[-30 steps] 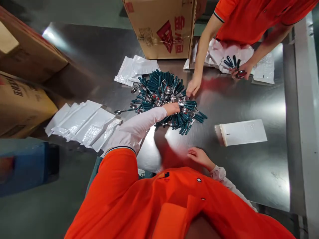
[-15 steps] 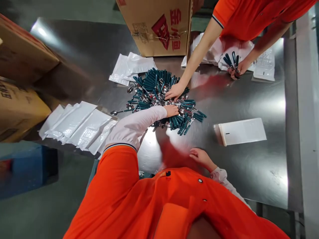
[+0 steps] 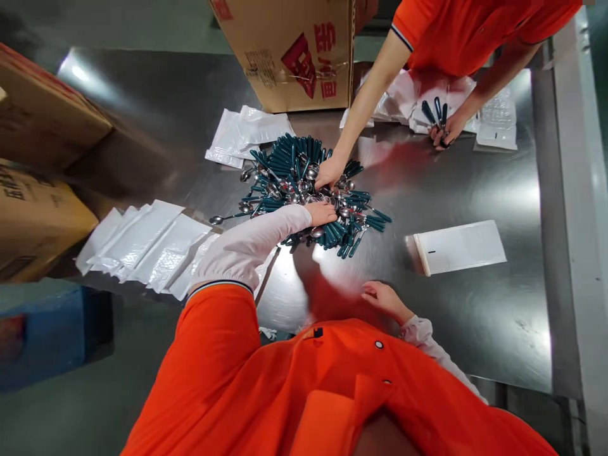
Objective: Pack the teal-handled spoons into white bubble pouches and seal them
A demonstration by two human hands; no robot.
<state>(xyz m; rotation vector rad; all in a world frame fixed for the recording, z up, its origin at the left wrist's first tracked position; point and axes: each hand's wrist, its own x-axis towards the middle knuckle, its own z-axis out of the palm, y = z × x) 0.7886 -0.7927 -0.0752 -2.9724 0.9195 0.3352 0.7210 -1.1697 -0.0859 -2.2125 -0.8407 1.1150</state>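
Note:
A heap of spoons and other cutlery with dark green handles [image 3: 297,155] lies on the metal table. My left hand [image 3: 321,213] rests on the near side of the heap, its fingers stretched over the metal parts, with no piece clearly gripped. Near the table's front edge, my right hand [image 3: 387,303] is loosely bent with its fingers apart and nothing visible in it. To its right lies a flat white packet [image 3: 463,248].
Another person's hand [image 3: 331,170] reaches into the heap beside my left hand; that person's other hand [image 3: 445,131] holds several green-handled pieces. White packets [image 3: 147,244] lie left, more [image 3: 249,133] behind the heap. Cardboard boxes stand at the back [image 3: 294,57] and left [image 3: 42,218].
The view has shifted slightly. My left hand has moved a little within the heap, and the other person's fingers dip deeper into it. My right hand stays in place.

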